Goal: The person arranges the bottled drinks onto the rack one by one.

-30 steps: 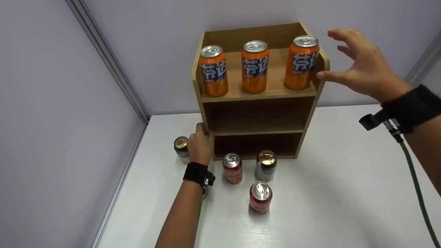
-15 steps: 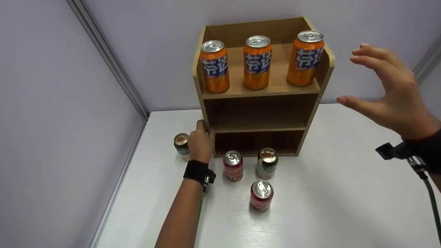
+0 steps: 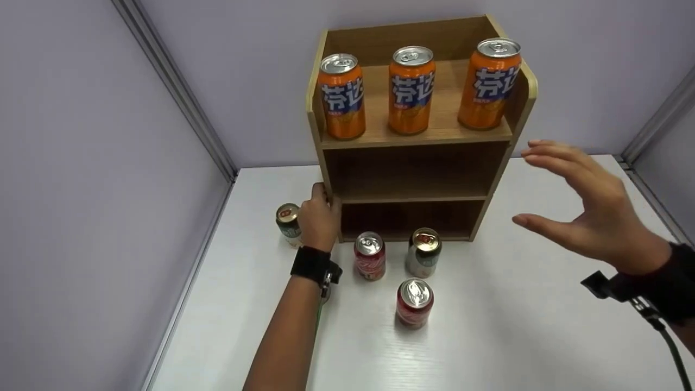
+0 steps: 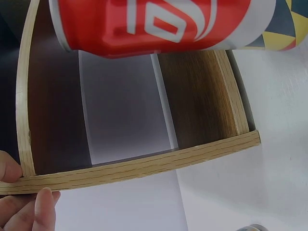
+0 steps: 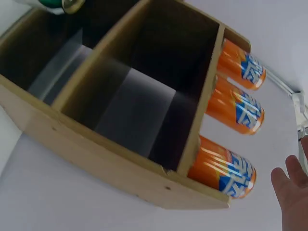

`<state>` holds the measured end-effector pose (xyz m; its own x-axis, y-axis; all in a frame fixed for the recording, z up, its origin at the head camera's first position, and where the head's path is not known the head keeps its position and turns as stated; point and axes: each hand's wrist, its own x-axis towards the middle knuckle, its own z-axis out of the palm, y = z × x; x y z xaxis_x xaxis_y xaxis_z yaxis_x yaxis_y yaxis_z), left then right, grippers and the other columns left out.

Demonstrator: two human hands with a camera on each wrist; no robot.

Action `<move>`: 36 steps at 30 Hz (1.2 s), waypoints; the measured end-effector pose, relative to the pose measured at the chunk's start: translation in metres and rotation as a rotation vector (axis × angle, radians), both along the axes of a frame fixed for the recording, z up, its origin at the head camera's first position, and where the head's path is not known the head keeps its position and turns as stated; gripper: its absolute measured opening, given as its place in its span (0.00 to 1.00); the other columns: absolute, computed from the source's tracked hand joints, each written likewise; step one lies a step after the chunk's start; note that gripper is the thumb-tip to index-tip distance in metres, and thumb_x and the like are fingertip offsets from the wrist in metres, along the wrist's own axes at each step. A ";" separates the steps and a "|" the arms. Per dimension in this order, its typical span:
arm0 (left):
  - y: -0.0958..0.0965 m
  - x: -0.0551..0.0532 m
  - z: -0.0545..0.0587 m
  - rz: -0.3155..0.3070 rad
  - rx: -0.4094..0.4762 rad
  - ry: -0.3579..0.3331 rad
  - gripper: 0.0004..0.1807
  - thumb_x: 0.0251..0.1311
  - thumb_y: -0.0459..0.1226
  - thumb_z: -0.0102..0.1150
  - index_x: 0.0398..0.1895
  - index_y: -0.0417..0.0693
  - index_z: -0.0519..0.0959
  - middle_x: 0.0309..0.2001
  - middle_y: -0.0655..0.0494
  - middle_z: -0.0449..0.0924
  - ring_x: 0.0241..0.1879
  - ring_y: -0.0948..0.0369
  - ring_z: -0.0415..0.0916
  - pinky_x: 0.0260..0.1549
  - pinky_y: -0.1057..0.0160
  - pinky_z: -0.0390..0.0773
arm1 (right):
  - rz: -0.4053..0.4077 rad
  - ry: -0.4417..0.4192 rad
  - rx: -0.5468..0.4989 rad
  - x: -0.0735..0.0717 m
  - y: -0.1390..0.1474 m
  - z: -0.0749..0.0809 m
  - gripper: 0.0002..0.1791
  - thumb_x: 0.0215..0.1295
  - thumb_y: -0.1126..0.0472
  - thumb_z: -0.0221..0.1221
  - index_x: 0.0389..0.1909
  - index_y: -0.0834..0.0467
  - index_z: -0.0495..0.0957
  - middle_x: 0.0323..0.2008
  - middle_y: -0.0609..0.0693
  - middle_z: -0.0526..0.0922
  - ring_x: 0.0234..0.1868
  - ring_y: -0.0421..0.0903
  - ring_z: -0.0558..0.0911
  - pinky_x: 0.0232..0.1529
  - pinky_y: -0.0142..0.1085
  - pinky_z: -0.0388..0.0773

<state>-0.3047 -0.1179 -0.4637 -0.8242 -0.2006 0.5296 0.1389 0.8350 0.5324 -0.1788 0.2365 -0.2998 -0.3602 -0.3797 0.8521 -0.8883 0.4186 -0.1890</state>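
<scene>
My left hand [image 3: 318, 222] grips the left side panel of a small wooden shelf [image 3: 418, 200]; in the left wrist view, the thumb and fingers [image 4: 44, 207] lie on opposite sides of the panel's front edge. On the top board stand three upright orange soda cans: a left can [image 3: 343, 103], a middle can [image 3: 411, 98] and a right can [image 3: 488, 89]. To the right of the shelf, my right hand [image 3: 592, 206] hovers with thumb and fingers spread, holding nothing. The right wrist view catches only its fingertips [image 5: 293, 173] beside the orange cans.
Before the shelf stand a red can [image 3: 370, 259], a green-and-white can [image 3: 423, 255] and a nearer red can [image 3: 414, 307]. Another green-and-white can [image 3: 289, 221] stands left of my left hand. A can is partly hidden behind the left wrist. Walls flank the white table [image 3: 516, 326].
My right hand has moved away from the right orange can, out to the right and then down. The left hand keeps its grip on the panel. The head view has tilted slightly.
</scene>
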 end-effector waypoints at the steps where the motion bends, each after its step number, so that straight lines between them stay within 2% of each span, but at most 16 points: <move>1: 0.000 0.000 0.000 0.002 0.000 -0.002 0.14 0.61 0.38 0.62 0.47 0.39 0.77 0.30 0.45 0.84 0.25 0.54 0.82 0.22 0.55 0.77 | 0.018 -0.006 0.006 0.001 -0.001 -0.004 0.39 0.60 0.41 0.64 0.51 0.75 0.74 0.52 0.68 0.77 0.61 0.55 0.73 0.62 0.34 0.63; 11: 0.002 -0.002 0.006 0.002 -0.010 0.007 0.13 0.61 0.38 0.62 0.45 0.40 0.77 0.29 0.46 0.84 0.24 0.54 0.82 0.22 0.55 0.76 | 0.173 -0.098 0.078 -0.002 -0.018 -0.040 0.34 0.63 0.47 0.64 0.54 0.74 0.73 0.54 0.67 0.75 0.59 0.56 0.73 0.61 0.34 0.64; 16: 0.002 0.000 0.003 -0.001 -0.008 0.013 0.12 0.61 0.38 0.62 0.44 0.40 0.77 0.28 0.46 0.84 0.24 0.53 0.81 0.22 0.55 0.77 | 0.231 -0.197 0.132 -0.007 -0.020 -0.079 0.34 0.59 0.50 0.68 0.58 0.70 0.73 0.57 0.64 0.74 0.60 0.57 0.72 0.62 0.33 0.63; 22: -0.002 0.000 0.000 0.006 -0.019 0.041 0.12 0.60 0.37 0.63 0.43 0.40 0.77 0.27 0.47 0.83 0.23 0.53 0.81 0.21 0.54 0.76 | 0.215 -0.377 0.262 -0.009 -0.029 -0.131 0.42 0.48 0.54 0.75 0.65 0.59 0.70 0.60 0.56 0.72 0.62 0.51 0.71 0.62 0.31 0.62; 28: -0.004 0.000 0.000 0.015 -0.017 0.046 0.13 0.59 0.37 0.64 0.43 0.39 0.77 0.26 0.45 0.83 0.23 0.51 0.81 0.22 0.51 0.75 | 0.200 -0.595 0.371 0.000 -0.043 -0.173 0.44 0.52 0.47 0.72 0.68 0.52 0.65 0.64 0.49 0.69 0.64 0.48 0.69 0.60 0.42 0.67; 31: -0.002 0.000 0.000 0.004 -0.015 0.037 0.13 0.60 0.37 0.63 0.44 0.39 0.77 0.28 0.45 0.84 0.24 0.51 0.82 0.23 0.51 0.76 | 0.186 -0.640 0.377 0.004 -0.046 -0.189 0.45 0.52 0.45 0.72 0.69 0.52 0.64 0.65 0.48 0.67 0.65 0.48 0.68 0.59 0.47 0.69; 36: 0.000 -0.001 0.000 0.015 -0.015 0.032 0.13 0.60 0.37 0.63 0.44 0.39 0.77 0.29 0.46 0.84 0.25 0.51 0.82 0.24 0.51 0.77 | 0.202 -0.652 0.330 0.004 -0.051 -0.205 0.48 0.50 0.47 0.73 0.70 0.56 0.62 0.64 0.50 0.67 0.61 0.48 0.72 0.56 0.44 0.71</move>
<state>-0.3054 -0.1183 -0.4641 -0.8040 -0.2043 0.5585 0.1433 0.8449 0.5153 -0.1744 0.1856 -0.5046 -0.6487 -0.6899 0.3212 -0.7050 0.3857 -0.5952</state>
